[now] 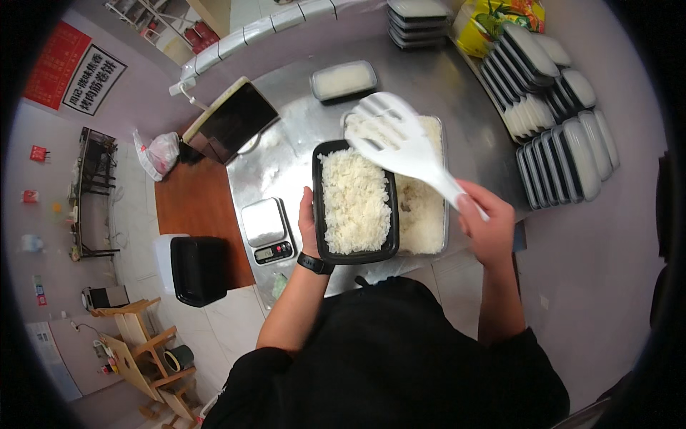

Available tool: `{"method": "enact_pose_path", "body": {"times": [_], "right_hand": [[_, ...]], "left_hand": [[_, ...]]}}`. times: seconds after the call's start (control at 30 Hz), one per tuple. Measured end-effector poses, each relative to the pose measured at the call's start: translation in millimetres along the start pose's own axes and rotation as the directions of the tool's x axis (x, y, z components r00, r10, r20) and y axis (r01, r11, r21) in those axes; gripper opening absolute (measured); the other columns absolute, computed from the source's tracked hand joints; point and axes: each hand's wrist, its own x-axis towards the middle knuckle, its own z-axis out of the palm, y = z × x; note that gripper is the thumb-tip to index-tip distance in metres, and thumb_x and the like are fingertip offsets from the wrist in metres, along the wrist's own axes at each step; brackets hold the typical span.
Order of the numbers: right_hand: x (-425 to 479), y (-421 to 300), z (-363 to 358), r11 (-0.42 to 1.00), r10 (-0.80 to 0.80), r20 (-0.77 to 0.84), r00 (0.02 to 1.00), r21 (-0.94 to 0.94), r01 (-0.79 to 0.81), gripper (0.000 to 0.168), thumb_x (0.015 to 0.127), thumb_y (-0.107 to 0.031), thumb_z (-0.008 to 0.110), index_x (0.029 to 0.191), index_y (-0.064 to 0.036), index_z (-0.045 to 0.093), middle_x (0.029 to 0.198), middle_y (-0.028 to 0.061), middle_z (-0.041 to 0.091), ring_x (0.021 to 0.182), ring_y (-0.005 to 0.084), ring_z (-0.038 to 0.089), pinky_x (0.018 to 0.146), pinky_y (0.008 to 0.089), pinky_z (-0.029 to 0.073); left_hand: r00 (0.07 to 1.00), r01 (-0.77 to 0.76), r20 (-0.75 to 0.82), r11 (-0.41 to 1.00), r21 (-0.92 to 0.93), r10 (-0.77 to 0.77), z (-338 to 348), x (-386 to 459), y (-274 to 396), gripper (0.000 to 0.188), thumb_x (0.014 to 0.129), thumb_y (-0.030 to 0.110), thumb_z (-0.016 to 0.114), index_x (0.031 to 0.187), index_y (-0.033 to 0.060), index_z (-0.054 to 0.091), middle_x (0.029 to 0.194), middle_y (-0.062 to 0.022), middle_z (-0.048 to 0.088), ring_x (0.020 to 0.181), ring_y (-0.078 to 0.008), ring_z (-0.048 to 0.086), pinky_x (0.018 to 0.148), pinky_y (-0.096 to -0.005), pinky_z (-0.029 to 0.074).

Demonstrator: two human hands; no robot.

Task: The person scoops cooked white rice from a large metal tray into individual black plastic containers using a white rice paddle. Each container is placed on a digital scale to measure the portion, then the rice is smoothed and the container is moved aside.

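My left hand [307, 225] grips the left side of a black plastic food container [397, 225] filled with cooked white rice [356, 201]. In my right hand [486, 222] is the handle of a white slotted spatula [394, 139]. Its blurred blade hangs over the far right corner of the container. Beneath both lies a large clear tub [446, 214] of rice, partly hidden by the container and the blade. A digital kitchen scale [268, 230] with a bare steel plate stands left of my left hand.
A lidded rice container [344, 80] sits farther back on the steel table [471, 107]. Stacked lidded containers [563, 161] line the right wall, more [418, 24] at the back. A tablet-like screen [236, 120] stands left, beyond a stack of black containers [198, 271] on a brown wooden surface [193, 209].
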Motion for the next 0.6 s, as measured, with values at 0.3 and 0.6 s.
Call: {"method": "enact_pose_path", "body": {"times": [0.3,0.6], "right_hand": [[-48.4,75.0,-54.0,0.962,0.268,-0.246,0.932,0.117,-0.246,0.027,0.099,-0.010,0.065,0.121,0.002,0.073,0.069,-0.0029,0.059,0.053,0.0036,0.047,0.048,0.0211,0.035],[-67.7,104.7,-97.7,0.944,0.307,-0.345,0.887,-0.011,-0.331,0.027,0.099,-0.009,0.062,0.121,0.003,0.073,0.067,-0.0006,0.058,0.052,0.0046,0.048,0.048,0.0234,0.036]], "left_hand": [[0.915,-0.271,-0.238,0.932,0.239,0.327,-15.7,122.0,68.9,0.060,0.102,0.046,0.045,0.145,0.0049,0.053,0.146,-0.0133,0.060,0.133,-0.0333,0.058,0.115,-0.0496,0.043],[0.865,-0.343,-0.327,0.923,0.172,0.382,-85.8,334.7,96.5,0.029,0.099,0.013,0.059,0.126,0.0028,0.058,0.126,-0.0118,0.065,0.118,-0.0291,0.061,0.112,-0.0538,0.044]]}}
